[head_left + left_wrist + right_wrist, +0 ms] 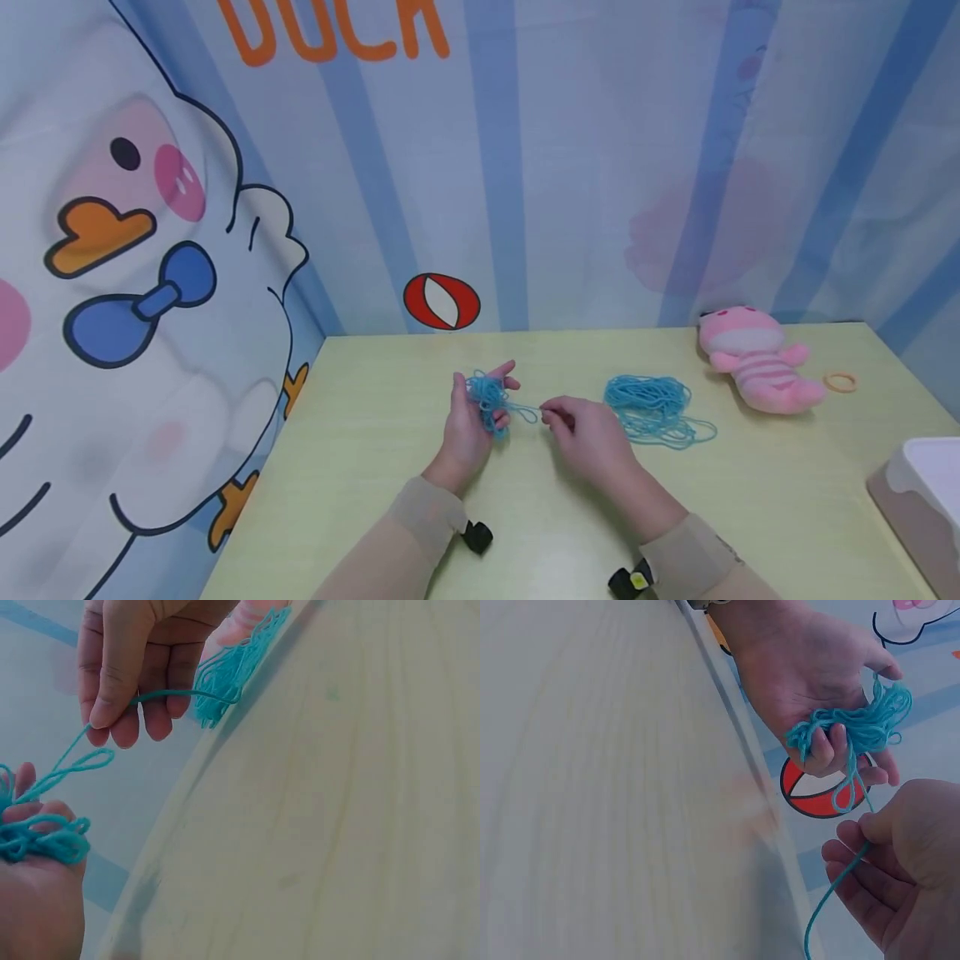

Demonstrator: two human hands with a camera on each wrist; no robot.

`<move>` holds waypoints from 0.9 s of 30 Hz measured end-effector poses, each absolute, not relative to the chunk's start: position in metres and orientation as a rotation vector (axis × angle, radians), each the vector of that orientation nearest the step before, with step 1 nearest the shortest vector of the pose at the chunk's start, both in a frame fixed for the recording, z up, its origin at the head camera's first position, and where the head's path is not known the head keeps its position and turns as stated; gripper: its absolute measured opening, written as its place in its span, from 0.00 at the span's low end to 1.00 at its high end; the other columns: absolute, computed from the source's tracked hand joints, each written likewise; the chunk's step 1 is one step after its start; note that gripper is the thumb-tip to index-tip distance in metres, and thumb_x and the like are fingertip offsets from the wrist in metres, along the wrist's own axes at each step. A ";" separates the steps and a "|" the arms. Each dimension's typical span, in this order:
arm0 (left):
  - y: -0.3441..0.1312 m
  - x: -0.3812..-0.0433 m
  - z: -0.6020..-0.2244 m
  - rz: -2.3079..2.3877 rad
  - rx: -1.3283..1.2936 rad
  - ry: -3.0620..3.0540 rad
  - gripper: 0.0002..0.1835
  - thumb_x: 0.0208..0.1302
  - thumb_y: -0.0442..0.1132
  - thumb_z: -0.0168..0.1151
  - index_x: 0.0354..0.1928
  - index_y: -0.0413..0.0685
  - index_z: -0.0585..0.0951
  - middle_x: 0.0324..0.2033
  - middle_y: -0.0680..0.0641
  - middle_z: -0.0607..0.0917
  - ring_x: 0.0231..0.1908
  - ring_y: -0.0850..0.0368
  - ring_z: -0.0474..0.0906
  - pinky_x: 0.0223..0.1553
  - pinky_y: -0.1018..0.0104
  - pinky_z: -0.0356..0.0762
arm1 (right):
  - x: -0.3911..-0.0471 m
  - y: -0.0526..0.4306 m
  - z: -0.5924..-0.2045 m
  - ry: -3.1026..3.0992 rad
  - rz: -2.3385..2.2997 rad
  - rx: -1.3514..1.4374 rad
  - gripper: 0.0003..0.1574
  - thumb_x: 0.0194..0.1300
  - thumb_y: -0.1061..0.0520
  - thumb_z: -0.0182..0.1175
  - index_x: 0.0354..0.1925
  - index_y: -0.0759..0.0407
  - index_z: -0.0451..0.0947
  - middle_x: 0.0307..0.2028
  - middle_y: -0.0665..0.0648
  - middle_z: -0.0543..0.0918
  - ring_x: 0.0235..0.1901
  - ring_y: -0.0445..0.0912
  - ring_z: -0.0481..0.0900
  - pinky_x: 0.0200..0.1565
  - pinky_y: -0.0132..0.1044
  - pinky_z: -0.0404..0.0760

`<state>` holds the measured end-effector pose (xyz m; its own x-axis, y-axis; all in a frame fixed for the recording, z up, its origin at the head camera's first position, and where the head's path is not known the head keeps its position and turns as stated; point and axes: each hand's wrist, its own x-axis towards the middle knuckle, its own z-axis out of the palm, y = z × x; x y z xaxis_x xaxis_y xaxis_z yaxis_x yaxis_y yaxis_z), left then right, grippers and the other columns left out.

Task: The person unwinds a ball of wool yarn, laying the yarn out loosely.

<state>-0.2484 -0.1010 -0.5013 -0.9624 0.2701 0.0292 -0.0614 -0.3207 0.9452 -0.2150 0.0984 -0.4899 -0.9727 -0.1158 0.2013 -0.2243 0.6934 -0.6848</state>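
Observation:
A small bundle of turquoise yarn (487,397) lies across the palm and fingers of my left hand (463,435). In the right wrist view, some of that hand's fingers (823,750) curl over the bundle (866,727), while others extend past it. My right hand (592,437) pinches a single yarn strand (71,746) between thumb and fingertips, a short way right of the bundle. A small loop (528,413) sticks out toward that hand. Right of it, a larger loose pile of the same yarn (648,400) rests on the table.
The pale wooden table (360,433) meets a printed striped curtain (585,167) at its back edge. A pink striped plush toy (757,362) lies at the back right, beside an orange ring (840,382). At the right edge stands a white and brown box (922,500).

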 end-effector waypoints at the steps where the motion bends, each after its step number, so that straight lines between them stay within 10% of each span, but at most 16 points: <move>1: -0.101 -0.249 -0.502 2.359 0.259 1.722 0.52 0.79 0.80 0.28 0.81 0.46 0.72 0.61 0.48 0.82 0.34 0.60 0.62 0.36 0.74 0.67 | -0.215 0.099 -0.489 -2.746 1.165 0.272 0.12 0.80 0.53 0.67 0.55 0.54 0.91 0.44 0.52 0.95 0.42 0.45 0.91 0.50 0.48 0.92; 10: -0.105 -0.246 -0.505 2.001 0.310 2.209 0.23 0.86 0.57 0.54 0.74 0.63 0.82 0.69 0.58 0.87 0.59 0.58 0.82 0.54 0.67 0.82 | -0.213 0.104 -0.476 -2.601 1.279 0.277 0.14 0.81 0.55 0.65 0.56 0.61 0.89 0.42 0.58 0.95 0.39 0.47 0.92 0.40 0.37 0.90; 18: -0.103 -0.249 -0.511 1.855 0.337 2.339 0.23 0.82 0.51 0.64 0.73 0.58 0.83 0.52 0.49 0.88 0.33 0.57 0.80 0.40 0.72 0.81 | -0.212 0.110 -0.469 -2.444 1.281 0.277 0.12 0.80 0.58 0.66 0.55 0.61 0.89 0.43 0.56 0.95 0.39 0.48 0.93 0.39 0.27 0.87; 27: -0.102 -0.255 -0.517 1.957 0.242 2.309 0.17 0.81 0.42 0.67 0.66 0.50 0.88 0.48 0.44 0.92 0.40 0.60 0.90 0.48 0.71 0.87 | -0.213 0.128 -0.463 -2.112 1.338 0.351 0.08 0.78 0.64 0.66 0.50 0.67 0.87 0.38 0.58 0.94 0.32 0.44 0.91 0.35 0.21 0.83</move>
<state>-0.2547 -0.1022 -0.5173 -0.9818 0.1887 0.0223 0.0529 0.1590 0.9859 -0.2132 0.1280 -0.4635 -0.7807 0.0951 0.6177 -0.5177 0.4553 -0.7244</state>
